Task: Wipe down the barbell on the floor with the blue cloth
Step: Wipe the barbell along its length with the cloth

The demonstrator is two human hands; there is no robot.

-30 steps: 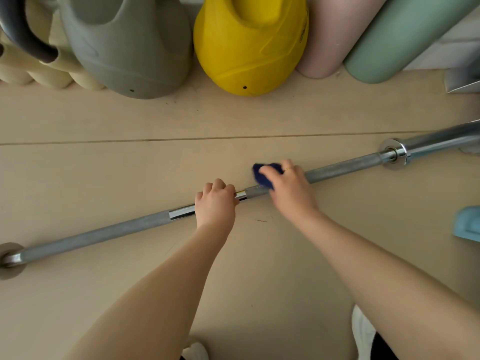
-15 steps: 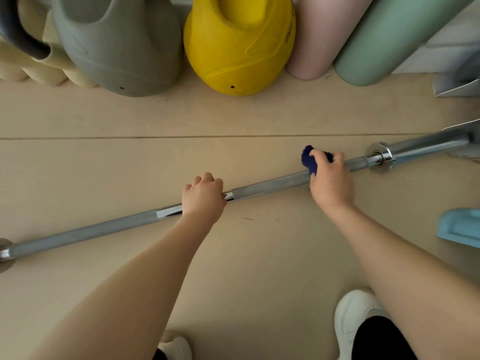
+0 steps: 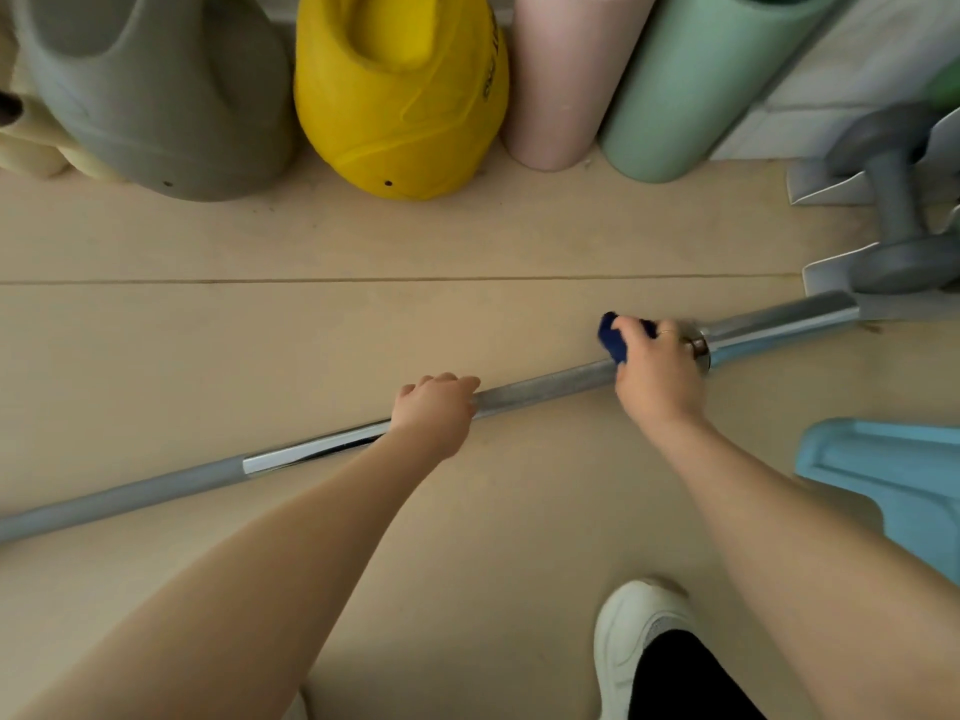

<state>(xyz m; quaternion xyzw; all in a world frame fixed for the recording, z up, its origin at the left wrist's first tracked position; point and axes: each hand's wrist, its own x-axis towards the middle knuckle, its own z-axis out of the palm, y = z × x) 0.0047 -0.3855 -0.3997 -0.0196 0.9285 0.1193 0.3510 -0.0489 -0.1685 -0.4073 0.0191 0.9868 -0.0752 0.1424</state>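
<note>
Pale tan floor [image 3: 467,241], smooth matte boards, one thin seam running just beyond the barbell.

Barbell [image 3: 540,389] lies flat on the floor, slanting from the near left edge of view up toward the far right. Long round steel shaft: dull grey at its left stretch, then a short bright polished band, then a finely knurled grey section. At its right end a chrome collar and a thicker mirror-bright sleeve.

Beyond the barbell, a row of bulky gear: a grey-green rounded moulded shape [image 3: 156,96], a glossy yellow bulbous one [image 3: 400,96], then a pale pink cylinder [image 3: 566,75] and a mint-green cylinder [image 3: 696,80], both smooth and leaning. Past the barbell's right end, a grey dumbbell [image 3: 898,200] sits in a light metal rack, blurred.

On the near side of the barbell's right end, a light blue plastic piece [image 3: 893,491] with raised ridges. Nearer still, a white shoe [image 3: 631,636].

Left hand [image 3: 434,410] is curled down over the shaft at the knurled section's left end, fingers wrapped over the far side.

Right hand [image 3: 657,371] is closed around the shaft just left of the collar, pressing the blue cloth [image 3: 613,337] against the steel. Cloth is dark blue, soft, bunched; a fold pokes out past the fingers. A thin ring shows on one finger.
</note>
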